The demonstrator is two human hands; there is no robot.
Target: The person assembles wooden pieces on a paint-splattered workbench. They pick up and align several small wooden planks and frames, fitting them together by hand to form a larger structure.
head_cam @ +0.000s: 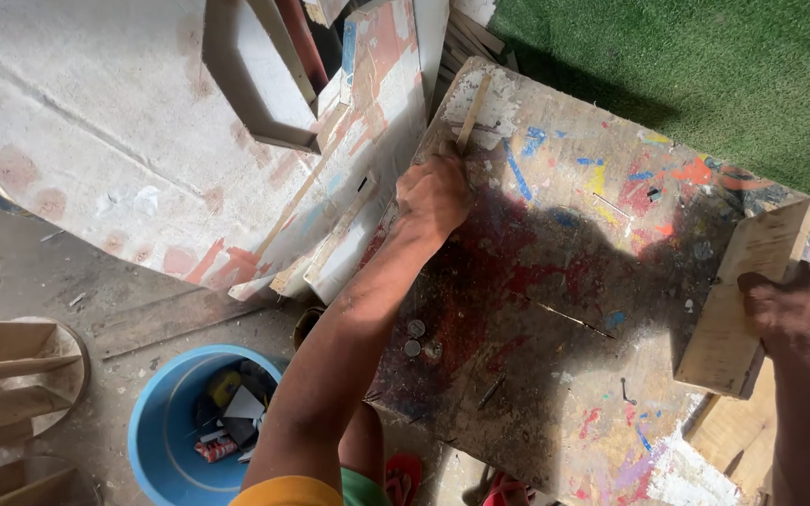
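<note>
Paint-splashed, the worn wooden worktable [555, 309] fills the right of the scene, green turf beyond it. At its far left edge, the left hand [433, 195] closes its fingers on a thin pale wooden stick [472, 111], whose long axis runs away from the knuckles. At the right edge, the right hand [785, 309] clamps a flat pale wooden block [752, 281].

Left hand [433, 195] fisted, outstretched; right hand [785, 309] clenched

rough paint-spattered wooden table [555, 281], bare wood block [742, 300], plastic bucket [157, 422]
</note>
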